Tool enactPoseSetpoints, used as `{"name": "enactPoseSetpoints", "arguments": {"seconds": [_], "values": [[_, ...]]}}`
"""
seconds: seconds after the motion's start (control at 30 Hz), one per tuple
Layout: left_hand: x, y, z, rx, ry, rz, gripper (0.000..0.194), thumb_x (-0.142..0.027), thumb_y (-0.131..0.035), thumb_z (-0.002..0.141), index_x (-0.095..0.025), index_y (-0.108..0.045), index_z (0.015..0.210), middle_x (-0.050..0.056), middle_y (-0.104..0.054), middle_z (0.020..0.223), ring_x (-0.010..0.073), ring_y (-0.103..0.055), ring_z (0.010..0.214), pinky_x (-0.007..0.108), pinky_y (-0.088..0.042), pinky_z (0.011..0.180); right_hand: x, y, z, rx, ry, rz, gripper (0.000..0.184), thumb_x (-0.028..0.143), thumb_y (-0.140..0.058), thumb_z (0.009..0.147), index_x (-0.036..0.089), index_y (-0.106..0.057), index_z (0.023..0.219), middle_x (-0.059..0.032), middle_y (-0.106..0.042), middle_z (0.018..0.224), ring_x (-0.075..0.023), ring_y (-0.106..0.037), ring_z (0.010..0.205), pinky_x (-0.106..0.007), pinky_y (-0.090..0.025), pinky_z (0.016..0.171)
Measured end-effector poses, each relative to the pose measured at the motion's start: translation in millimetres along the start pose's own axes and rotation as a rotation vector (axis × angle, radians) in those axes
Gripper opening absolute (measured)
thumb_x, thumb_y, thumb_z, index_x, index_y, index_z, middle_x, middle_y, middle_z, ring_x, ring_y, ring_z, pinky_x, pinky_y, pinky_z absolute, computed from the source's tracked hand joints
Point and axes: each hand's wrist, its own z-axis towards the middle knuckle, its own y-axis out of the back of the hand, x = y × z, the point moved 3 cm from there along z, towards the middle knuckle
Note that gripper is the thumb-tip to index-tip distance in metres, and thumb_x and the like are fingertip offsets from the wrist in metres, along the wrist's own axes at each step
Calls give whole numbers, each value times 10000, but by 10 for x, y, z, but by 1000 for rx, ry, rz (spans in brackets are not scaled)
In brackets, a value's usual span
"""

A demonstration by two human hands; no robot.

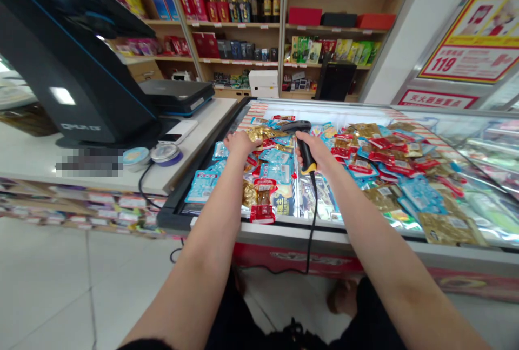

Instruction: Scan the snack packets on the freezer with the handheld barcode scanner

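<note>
My right hand (314, 153) is shut around the handle of a black handheld barcode scanner (303, 145), which has a yellow band and a black cord (311, 231) hanging down past the freezer's front edge. My left hand (239, 143) rests on the heaped packets, with its fingers touching a gold foil packet (259, 134). I cannot tell whether those fingers grip it. Blue, red and gold snack packets (275, 172) lie in a loose heap in a glass-topped chest freezer (324, 228) below both hands.
To the left, a white counter (194, 123) holds a black checkout terminal (68, 64), a phone (170, 138) and round tins (135, 158). Wooden shelves (239, 26) of boxes and bottles stand behind the freezer. A red-and-yellow sign (470, 31) hangs at the right.
</note>
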Motion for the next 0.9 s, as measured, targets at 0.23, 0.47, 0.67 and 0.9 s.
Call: {"name": "enactPoseSetpoints", "arguments": {"seconds": [0.23,0.47,0.67,0.9], "values": [[17,44,76,-59,-5,-293,426,-291,-684,792,-170,-711,1200,143,-736,1180,316,-652,1144,374,-461,983,-37,46,-13,15,-1,-3,191,339,-536,990,201,-517,859,18,-568,499,-125,-492,341,-224,-429,308],[-20,-34,177,-61,0,-740,329,-269,-612,829,-120,-736,1095,86,-760,964,239,-704,907,310,-532,827,15,102,-33,43,107,-37,251,390,-654,910,216,-482,857,26,-575,508,-124,-502,348,-219,-428,306],[-165,-157,94,142,48,-1081,247,-242,-614,786,-141,-720,985,16,-716,785,181,-696,749,271,-549,687,18,110,-84,132,171,-164,272,398,-681,871,221,-474,864,39,-583,516,-119,-501,339,-215,-418,313],[-237,-82,-43,134,78,-1176,216,-238,-688,710,-147,-723,903,1,-704,728,170,-678,687,266,-546,650,-8,87,-107,223,191,-289,277,393,-671,869,233,-448,837,41,-589,504,-112,-472,313,-212,-383,308]]}}
